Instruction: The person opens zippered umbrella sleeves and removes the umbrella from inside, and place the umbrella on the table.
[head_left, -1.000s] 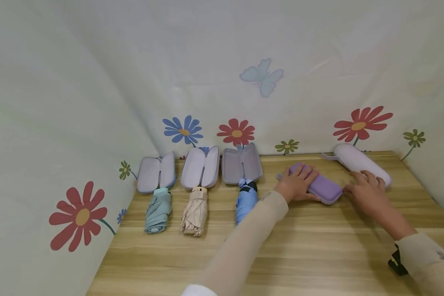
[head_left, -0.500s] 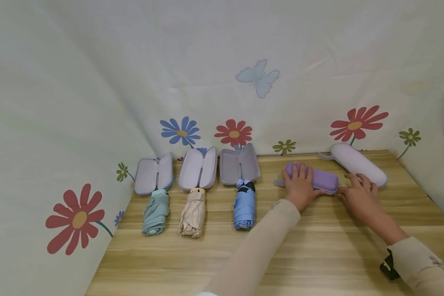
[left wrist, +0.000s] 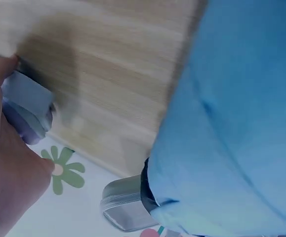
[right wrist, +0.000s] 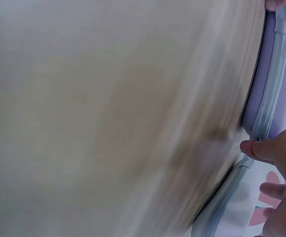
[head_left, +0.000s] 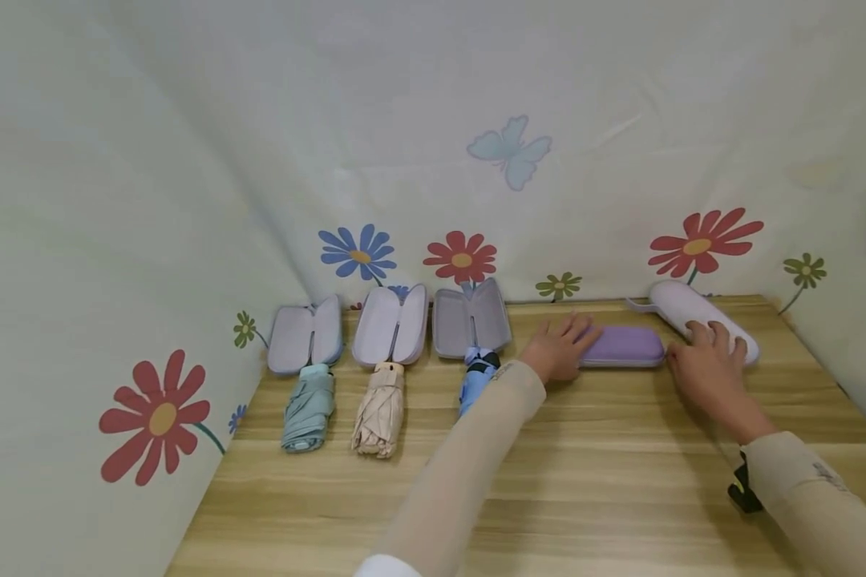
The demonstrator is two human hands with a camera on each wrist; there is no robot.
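Observation:
A closed purple zip case (head_left: 624, 346) lies lengthwise on the table. My left hand (head_left: 559, 349) holds its left end, the thumb on the near side in the left wrist view. At the right end, my right hand (head_left: 710, 377) has thumb and forefinger together at the end of the grey zipper (right wrist: 273, 84); they appear to pinch the zipper pull, which is mostly hidden. Behind the right hand lies a closed pale lilac zip case (head_left: 700, 316) with a strap.
Three opened zip cases (head_left: 305, 340) stand along the back left. In front of them lie folded umbrellas: green (head_left: 309, 413), beige (head_left: 378, 413) and blue (head_left: 472, 385), the last partly behind the left forearm. A flowered sheet (head_left: 404, 160) walls the wooden table (head_left: 584, 497).
The purple case has turned from slanting to nearly straight across. My left hand has slid from its top toward its left end. The right hand stays at the right end.

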